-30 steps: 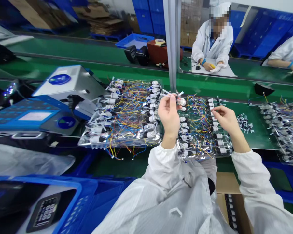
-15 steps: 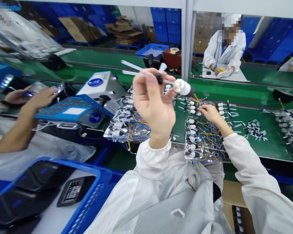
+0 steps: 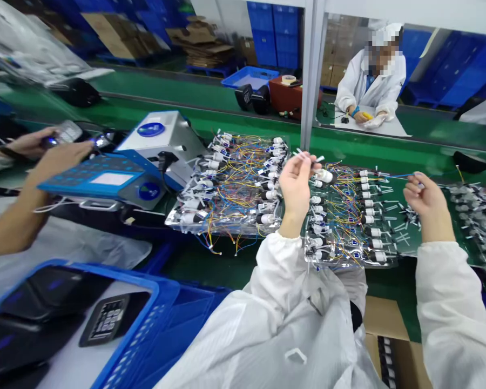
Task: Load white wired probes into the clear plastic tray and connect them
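My left hand [image 3: 295, 189] is closed on the clear tubing of a small white-and-black motor pump [image 3: 324, 175], holding it at the upper left of the near tray [image 3: 316, 265]. Blue and yellow wires [image 3: 397, 175] stretch rightward above this tray to my right hand [image 3: 426, 202]. The fingers of my right hand are pinched on the wire end. Similar pumps [image 3: 376, 232] with loose coloured wires lie in rows in the clear plastic tray below. Loose tube pieces [image 3: 407, 216] lie on the green bench left of my right hand.
More pumps fill a second tray [image 3: 243, 186] on the left and another [image 3: 478, 227] at far right. A grey-blue test box [image 3: 157, 140] stands beside a co-worker's hands [image 3: 65, 156]. A blue basket [image 3: 162, 286] holds black devices. Another person [image 3: 372, 81] sits opposite.
My left hand has come down and right with the pump, from high up to just above the tray. My right hand has moved right, drawing the wires out straight.
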`<move>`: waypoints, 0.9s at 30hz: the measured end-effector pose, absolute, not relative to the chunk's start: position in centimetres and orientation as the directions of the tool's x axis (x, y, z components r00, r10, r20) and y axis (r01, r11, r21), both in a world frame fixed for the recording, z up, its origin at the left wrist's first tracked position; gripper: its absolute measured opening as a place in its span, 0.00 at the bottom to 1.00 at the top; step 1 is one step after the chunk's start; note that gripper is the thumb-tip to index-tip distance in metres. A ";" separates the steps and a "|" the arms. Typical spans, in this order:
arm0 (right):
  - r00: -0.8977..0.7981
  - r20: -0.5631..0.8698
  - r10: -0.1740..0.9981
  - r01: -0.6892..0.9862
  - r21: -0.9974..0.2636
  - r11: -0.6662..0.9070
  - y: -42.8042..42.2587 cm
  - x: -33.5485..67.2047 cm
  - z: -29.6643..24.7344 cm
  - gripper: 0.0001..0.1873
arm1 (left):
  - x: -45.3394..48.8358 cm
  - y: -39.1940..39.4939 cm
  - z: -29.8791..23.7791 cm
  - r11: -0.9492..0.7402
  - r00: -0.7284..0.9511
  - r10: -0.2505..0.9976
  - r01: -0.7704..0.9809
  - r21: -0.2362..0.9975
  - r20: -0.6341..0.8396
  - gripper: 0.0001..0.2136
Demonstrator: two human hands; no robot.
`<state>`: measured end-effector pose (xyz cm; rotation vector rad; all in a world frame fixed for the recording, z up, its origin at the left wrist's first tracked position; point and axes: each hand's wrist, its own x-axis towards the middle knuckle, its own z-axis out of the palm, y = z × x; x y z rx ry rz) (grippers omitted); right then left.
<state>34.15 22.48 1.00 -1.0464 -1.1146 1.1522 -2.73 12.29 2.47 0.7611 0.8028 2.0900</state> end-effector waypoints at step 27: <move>-0.303 0.101 0.948 0.025 -0.993 0.114 19.9 14.2 -0.8 0.19 | -4.1 17.8 -13.2 -0.271 -0.470 0.866 -0.152 0.950 0.172 0.15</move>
